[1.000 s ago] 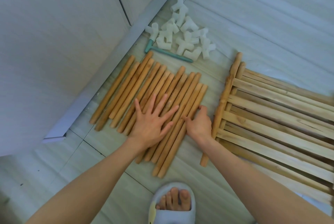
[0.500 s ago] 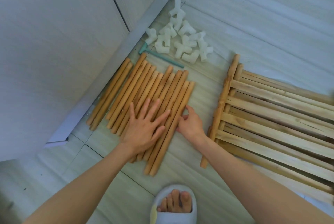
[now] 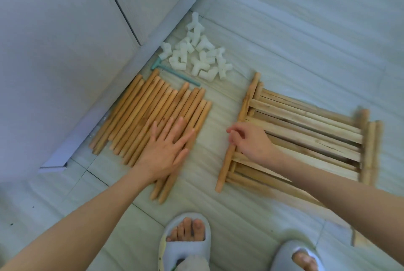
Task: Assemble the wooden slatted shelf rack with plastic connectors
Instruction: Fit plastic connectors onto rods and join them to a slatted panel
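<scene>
left fingers [image 3: 175, 127] splaying flat, steadying round tan wooden dowels [image 3: 153, 117]; right hand [image 3: 251, 141] curling onto stacked pale slatted wooden panels [image 3: 306, 135], grip uncertain; advise lifting evenly.

Both arms are bare all the way up, no sleeves, no watch or rings on the left hand [image 3: 162, 153] or right hand [image 3: 251, 140]. On the feet: pale grey-blue open-toe slide slippers [image 3: 185, 249], chunky rounded soles, toes poking out. The left one has a yellowish patch on its side.
</scene>
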The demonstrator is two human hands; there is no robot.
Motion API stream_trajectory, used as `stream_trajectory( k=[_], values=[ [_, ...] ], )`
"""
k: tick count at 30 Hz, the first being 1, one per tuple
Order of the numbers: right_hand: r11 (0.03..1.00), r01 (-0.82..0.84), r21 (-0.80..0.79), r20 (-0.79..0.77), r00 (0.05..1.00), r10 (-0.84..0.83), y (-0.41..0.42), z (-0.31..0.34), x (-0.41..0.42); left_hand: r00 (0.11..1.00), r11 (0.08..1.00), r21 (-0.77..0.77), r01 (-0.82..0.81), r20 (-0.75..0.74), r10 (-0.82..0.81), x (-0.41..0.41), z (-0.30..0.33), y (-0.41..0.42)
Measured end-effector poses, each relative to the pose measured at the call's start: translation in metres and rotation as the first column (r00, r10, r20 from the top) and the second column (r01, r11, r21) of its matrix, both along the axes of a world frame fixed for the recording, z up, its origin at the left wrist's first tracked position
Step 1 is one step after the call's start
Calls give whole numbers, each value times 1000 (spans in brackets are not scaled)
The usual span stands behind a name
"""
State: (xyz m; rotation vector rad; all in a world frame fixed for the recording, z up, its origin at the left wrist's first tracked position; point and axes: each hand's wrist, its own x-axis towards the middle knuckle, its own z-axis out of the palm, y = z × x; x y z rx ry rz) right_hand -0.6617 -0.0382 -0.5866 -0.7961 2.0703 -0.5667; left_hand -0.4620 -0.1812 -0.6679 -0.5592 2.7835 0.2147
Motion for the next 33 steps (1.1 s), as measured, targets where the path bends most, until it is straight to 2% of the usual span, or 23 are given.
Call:
stream_trajectory(
  k=[1,2,4,7,9,12,14,17,21,23,27,29,30,32,33],
  values=[
    [990,-139,27,-146,979,141,17,1,-7,998,999,23,47,-31,-46,-10,1,16],
    [965,-249,81,-227,938,261,37,0,-12,994,994,54,95,-51,-92,-20,2,32],
    [904,-356,236,-240,880,410,82,-7,-16,985,982,94,164,-75,-157,-43,0,60],
    [787,-390,478,-265,790,553,142,-27,-18,962,963,79,258,-112,-248,-71,1,83],
    [768,-357,531,-299,770,564,172,-45,-18,930,933,45,358,-103,-352,-84,-3,95],
    [773,-375,512,-390,701,598,188,-56,-16,894,897,18,443,-81,-440,-93,-10,102],
    [810,-370,456,-464,677,571,188,-63,-20,888,890,6,456,-76,-454,-99,-10,100],
    [809,-351,472,-492,656,572,183,-77,-38,895,895,-3,445,-40,-445,-120,-7,92],
    [803,-342,488,-504,641,579,164,-90,-93,894,888,-105,448,75,-442,-178,-10,65],
    [830,-311,463,-496,686,533,143,-84,-124,908,898,-139,417,110,-404,-213,-9,50],
    [932,-190,308,-555,760,338,111,-73,-161,957,965,-3,263,126,-261,-256,-1,38],
    [952,-126,280,-573,774,271,105,-71,-167,971,971,77,228,52,-232,-256,5,42],
    [947,-129,294,-565,776,281,103,-68,-170,984,972,157,176,-40,-171,-253,7,46],
    [935,-177,306,-538,778,324,100,-62,-172,964,919,392,-45,-225,143,-248,16,53],
    [934,-197,297,-538,774,335,100,-56,-172,908,840,513,-176,-246,340,-249,21,54]
  ],
)
